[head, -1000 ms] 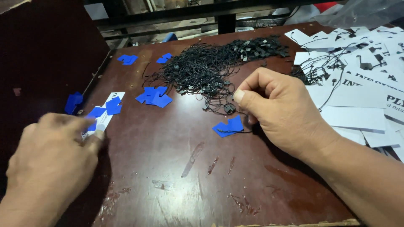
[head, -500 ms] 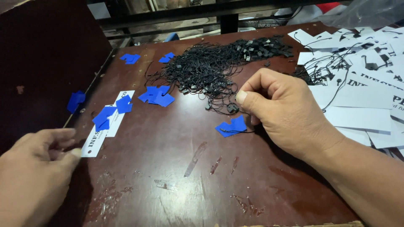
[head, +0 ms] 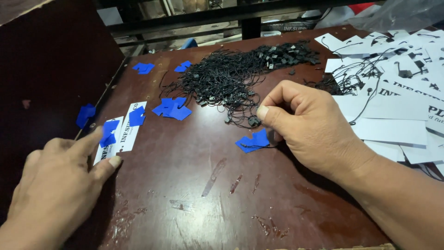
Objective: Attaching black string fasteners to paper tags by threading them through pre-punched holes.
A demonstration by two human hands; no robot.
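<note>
The fingers (head: 99,139) of the left hand (head: 60,185) now lie spread and released over two white tags (head: 122,132) at the table's (head: 208,194) left edge, one more than before (slid alongside). The right hand (head: 310,125) stays pinched on a black string (head: 254,121) above blue tags (head: 253,141).

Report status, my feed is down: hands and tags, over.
Left hand fingertips on a white paper tag at the table's left edge. Right hand pinching a black string over a blue tag. Nothing between them.
</note>
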